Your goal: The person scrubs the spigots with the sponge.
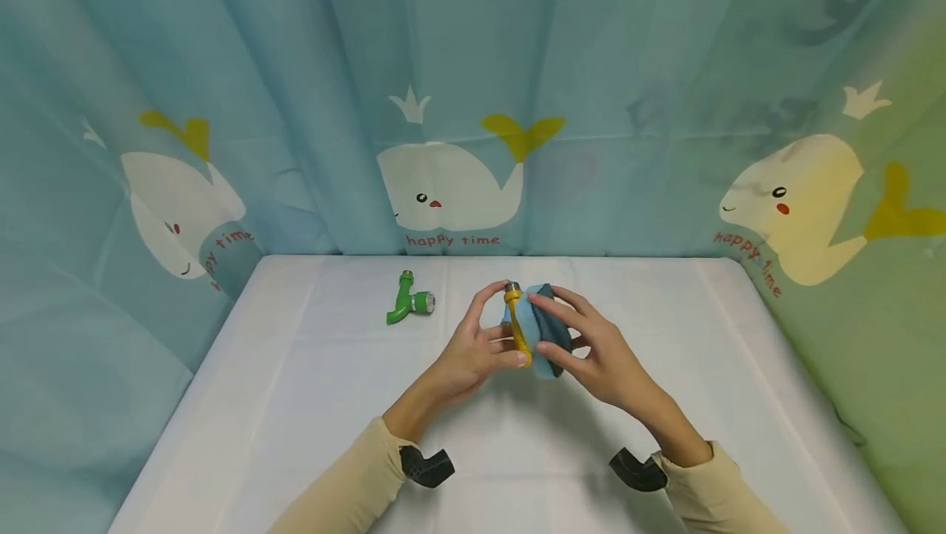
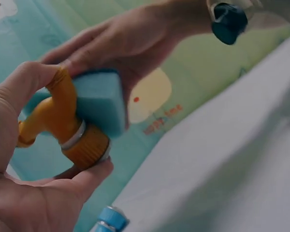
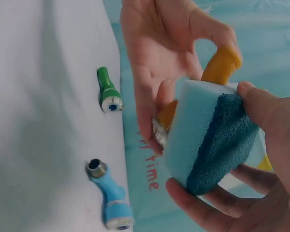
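Note:
My left hand (image 1: 473, 353) grips a yellow tap (image 2: 63, 104) between thumb and fingers, raised above the table. With my right hand (image 1: 602, 353) I hold a sponge (image 3: 193, 130), light blue foam with a dark teal scouring side. The foam side faces the yellow tap and lies against it or very close; part of the tap is hidden behind the sponge in the right wrist view. In the right wrist view, fingers and thumb of the right hand curl round the sponge's edges.
A green tap (image 1: 403, 301) lies on the white table (image 1: 318, 402), left of the hands. A light blue tap (image 3: 111, 195) lies on the table beyond them, mostly hidden in the head view. Curtains (image 1: 443, 41) with whale prints stand round the table's back and sides.

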A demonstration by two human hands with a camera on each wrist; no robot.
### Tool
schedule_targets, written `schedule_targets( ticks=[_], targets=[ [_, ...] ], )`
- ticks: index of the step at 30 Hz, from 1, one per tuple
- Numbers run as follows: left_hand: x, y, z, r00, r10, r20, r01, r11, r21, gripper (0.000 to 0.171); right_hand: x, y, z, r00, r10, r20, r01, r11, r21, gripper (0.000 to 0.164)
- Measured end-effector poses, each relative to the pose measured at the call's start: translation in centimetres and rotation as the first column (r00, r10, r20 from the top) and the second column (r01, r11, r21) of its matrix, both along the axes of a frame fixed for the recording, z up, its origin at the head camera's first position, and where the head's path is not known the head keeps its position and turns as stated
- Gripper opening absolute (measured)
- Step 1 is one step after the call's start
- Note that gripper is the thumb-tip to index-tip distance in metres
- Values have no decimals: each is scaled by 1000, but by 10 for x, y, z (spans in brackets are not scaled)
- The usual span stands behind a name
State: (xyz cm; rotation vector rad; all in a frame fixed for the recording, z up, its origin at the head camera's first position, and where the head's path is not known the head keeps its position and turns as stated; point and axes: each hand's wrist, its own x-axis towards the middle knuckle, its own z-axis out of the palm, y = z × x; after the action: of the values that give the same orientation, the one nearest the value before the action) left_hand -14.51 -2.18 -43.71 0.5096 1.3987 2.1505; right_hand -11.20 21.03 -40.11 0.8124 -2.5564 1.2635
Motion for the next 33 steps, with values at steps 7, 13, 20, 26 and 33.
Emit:
schedule_targets(
  ticks=[7, 13, 20, 26, 33],
  targets=[
    [0, -10, 4, 996, 8, -84, -13, 998, -55, 102, 1, -1, -2, 999, -26, -21, 26, 1000, 1, 63],
    [3, -18, 6, 991, 22, -130, -33, 996, -81, 103, 1, -7, -5, 992, -56, -113, 56, 998, 0, 62],
    [4, -22, 7, 990, 21, -141, -30, 998, -62, 102, 2, -14, -10, 976, -36, -214, 33, 999, -18, 63],
    [9, -27, 3, 991, 7, -134, -15, 998, -57, 104, -1, -16, -18, 974, -124, -188, 117, 992, -49, 65],
    [7, -31, -3, 989, 22, -146, -30, 998, -59, 101, -1, -23, -23, 980, -87, -178, 94, 995, 33, 60]
  ],
)
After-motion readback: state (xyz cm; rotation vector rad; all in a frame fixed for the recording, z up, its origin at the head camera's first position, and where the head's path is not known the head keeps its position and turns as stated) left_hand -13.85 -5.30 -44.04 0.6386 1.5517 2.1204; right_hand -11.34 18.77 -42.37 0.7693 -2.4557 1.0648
